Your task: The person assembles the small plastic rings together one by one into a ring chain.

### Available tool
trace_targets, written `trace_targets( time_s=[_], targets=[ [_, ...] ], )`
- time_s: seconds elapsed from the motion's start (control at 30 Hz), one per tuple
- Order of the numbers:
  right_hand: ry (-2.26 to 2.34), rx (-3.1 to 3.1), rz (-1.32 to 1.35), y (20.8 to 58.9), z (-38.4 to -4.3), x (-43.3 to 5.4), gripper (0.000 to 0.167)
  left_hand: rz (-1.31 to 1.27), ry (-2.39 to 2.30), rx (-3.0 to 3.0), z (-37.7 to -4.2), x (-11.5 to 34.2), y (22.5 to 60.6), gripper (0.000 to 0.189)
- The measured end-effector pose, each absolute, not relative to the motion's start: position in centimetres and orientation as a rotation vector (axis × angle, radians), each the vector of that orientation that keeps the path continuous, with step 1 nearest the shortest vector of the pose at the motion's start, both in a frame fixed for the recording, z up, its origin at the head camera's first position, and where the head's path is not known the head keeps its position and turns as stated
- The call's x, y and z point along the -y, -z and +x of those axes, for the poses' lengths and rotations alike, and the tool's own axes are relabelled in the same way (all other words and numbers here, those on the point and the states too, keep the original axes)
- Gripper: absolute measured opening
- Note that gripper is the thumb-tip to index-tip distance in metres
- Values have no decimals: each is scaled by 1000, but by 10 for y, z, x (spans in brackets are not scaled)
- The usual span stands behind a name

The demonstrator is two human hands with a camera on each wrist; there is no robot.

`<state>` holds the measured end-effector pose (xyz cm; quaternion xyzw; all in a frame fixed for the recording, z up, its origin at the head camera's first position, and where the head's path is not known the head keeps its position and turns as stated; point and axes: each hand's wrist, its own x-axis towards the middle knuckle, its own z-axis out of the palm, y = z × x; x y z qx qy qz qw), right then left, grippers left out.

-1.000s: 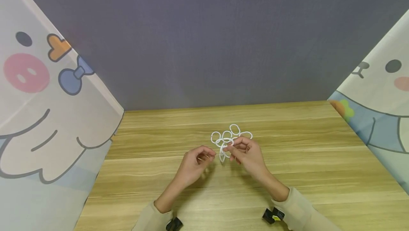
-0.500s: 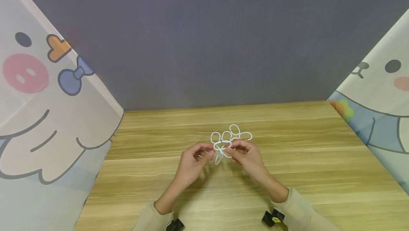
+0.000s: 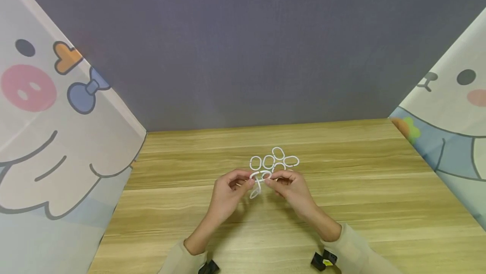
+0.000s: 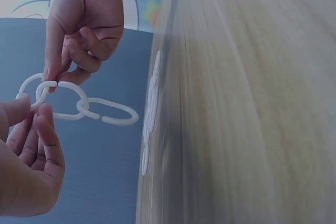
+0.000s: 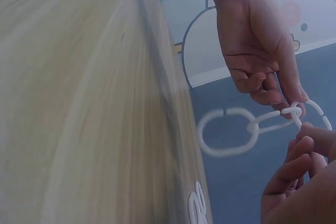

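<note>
My left hand (image 3: pixel 229 192) pinches a white oval plastic chain link between thumb and fingers, a little above the table. Opposite it, my right hand (image 3: pixel 294 187) pinches a white link with thumb and index finger, their fingertips close together. The held links overlap and hook through one another between the hands. From them hangs a middle link (image 4: pixel 68 117), joined to a lower end link (image 5: pixel 226 153) that dangles towards the table. Each link has a small gap in its ring. Fingertips hide part of the held links.
Beyond the hands, several more white links (image 3: pixel 251 163) lie flat in a cluster on the wooden table (image 3: pixel 182 151). A grey panel (image 3: pixel 243 55) stands at the back edge, with cartoon-printed panels at left and right.
My left hand has come up to the links and now pinches one. The right hand has drawn slightly left and down with its link, and the dangling links have swung left.
</note>
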<state>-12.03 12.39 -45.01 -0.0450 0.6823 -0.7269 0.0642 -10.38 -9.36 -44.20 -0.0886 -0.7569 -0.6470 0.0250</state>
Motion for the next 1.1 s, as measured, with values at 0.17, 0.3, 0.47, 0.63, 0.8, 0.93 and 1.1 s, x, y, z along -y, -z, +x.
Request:
trace_targets(
  time_s=[0.17, 0.3, 0.47, 0.63, 0.8, 0.93, 1.1],
  targets=[
    [2180, -2087, -163, 452, -120, -123, 10, -261, 1982, 2335, -103, 93, 442, 9],
    [2163, -2107, -194, 453, -120, -123, 21, -251, 1977, 2329, -103, 93, 444, 9],
    [2148, -2127, -209, 454, -119, -125, 22, -253, 1971, 2326, -104, 94, 445, 9],
    [2123, -2164, -297, 457, -120, -128, 19, -249, 1945, 2320, -104, 96, 446, 10],
    [2087, -2196, -323, 459, -122, -132, 18, -240, 1929, 2305, -106, 98, 447, 11],
    [2061, -2226, -325, 461, -123, -136, 17, -238, 1948, 2306, -107, 99, 447, 14],
    [2015, -2296, -403, 467, -124, -139, 15, -218, 1976, 2302, -107, 100, 446, 12]
  ],
)
